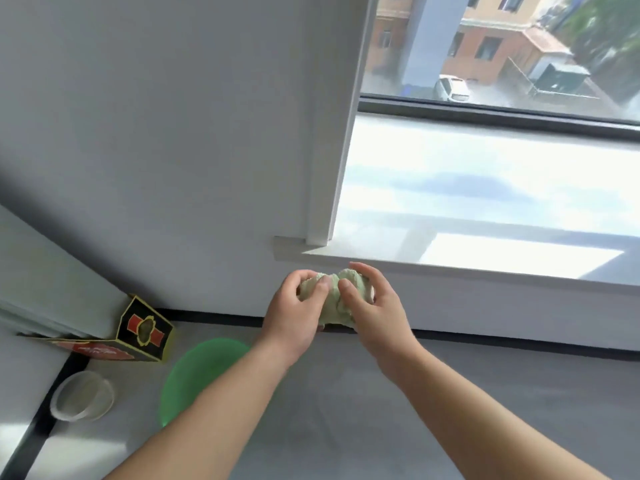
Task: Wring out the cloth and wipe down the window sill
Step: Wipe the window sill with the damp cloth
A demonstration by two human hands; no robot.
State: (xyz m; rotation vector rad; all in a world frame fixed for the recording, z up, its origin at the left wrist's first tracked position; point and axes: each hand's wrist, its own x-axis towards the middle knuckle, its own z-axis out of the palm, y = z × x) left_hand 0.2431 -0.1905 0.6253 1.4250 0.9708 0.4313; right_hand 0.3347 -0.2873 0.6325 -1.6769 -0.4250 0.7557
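Note:
A bunched pale green cloth (333,299) is held in front of the wall, just below the front edge of the white window sill (485,216). My left hand (294,317) grips its left part, fingers and thumb curled round it. My right hand (374,306) grips the right part in the same way. Both hands are close together, thumbs nearly touching. The sill runs from the centre to the right edge, bright with sunlight and bare.
On the grey floor at lower left lie a green round basin (197,372), a clear plastic cup (81,396) and a black, red and yellow box (138,334) tipped against a white panel. A black skirting strip (519,344) runs along the wall base.

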